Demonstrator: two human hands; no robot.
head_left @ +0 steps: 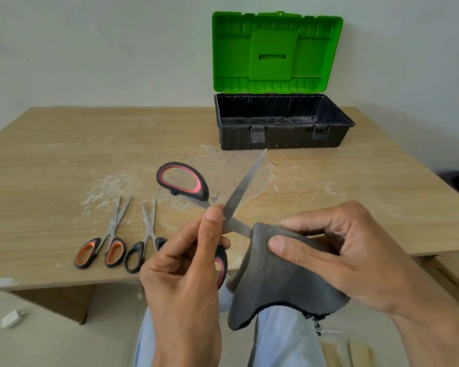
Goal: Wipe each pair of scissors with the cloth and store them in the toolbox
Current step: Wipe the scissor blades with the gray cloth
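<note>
My left hand (186, 263) grips large black-and-pink scissors (186, 181), spread wide open above the table's near edge; one blade points up toward the toolbox. My right hand (337, 252) pinches a grey cloth (273, 284) folded around the other blade, whose tip is hidden in the cloth. Two smaller pairs lie on the table to the left: orange-handled scissors (104, 245) and black-handled scissors (146, 239), partly behind my left hand. The black toolbox (284, 140) stands at the back right, its green lid (276, 51) upright against the wall; nothing shows inside it.
The wooden table (51, 165) carries dried white smears around its middle. Its front edge runs just below the scissors. My knees in light blue trousers (278, 337) are under my hands. A white plug adapter (11, 317) lies on the floor at the left.
</note>
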